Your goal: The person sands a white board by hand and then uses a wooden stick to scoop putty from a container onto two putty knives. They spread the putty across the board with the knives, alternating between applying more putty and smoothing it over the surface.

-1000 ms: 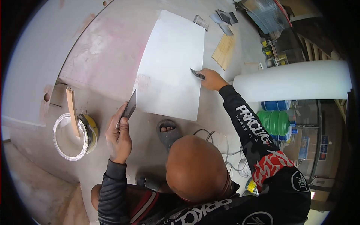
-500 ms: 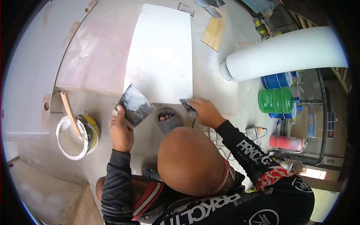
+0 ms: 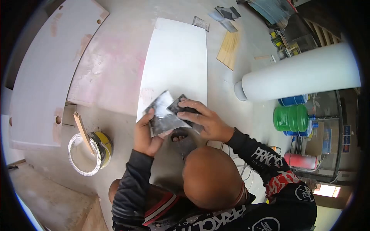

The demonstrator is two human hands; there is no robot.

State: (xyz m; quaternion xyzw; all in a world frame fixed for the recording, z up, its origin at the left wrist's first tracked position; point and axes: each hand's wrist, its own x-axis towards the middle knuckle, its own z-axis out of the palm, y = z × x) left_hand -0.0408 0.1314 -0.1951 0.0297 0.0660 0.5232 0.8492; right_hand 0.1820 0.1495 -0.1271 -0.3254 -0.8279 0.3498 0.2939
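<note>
My left hand (image 3: pixel 147 133) grips a dark, flat square plate (image 3: pixel 163 119) smeared with white paste, thumb on its face. In my right hand (image 3: pixel 206 120) is a smaller dark flat blade (image 3: pixel 179 106), its edge over the right side of the plate; the two overlap, and whether they touch is hard to tell. Both tools are above the near end of a white rectangular panel (image 3: pixel 177 57), which shows a faint pinkish patch at its near left corner.
An open bucket of white paste (image 3: pixel 83 156) with a wooden stick (image 3: pixel 83 131) stands left. A long panel (image 3: pixel 42 77) lies at far left. On the right are a wooden board (image 3: pixel 228 50), a large white roll (image 3: pixel 300 73) and a green bottle (image 3: pixel 291 118). Dark sheets (image 3: pixel 228 13) lie at the back.
My left hand has moved right with the plate, and my right hand has brought the blade leftward over it. Earlier the blade was at the panel's right edge. The view has shifted.
</note>
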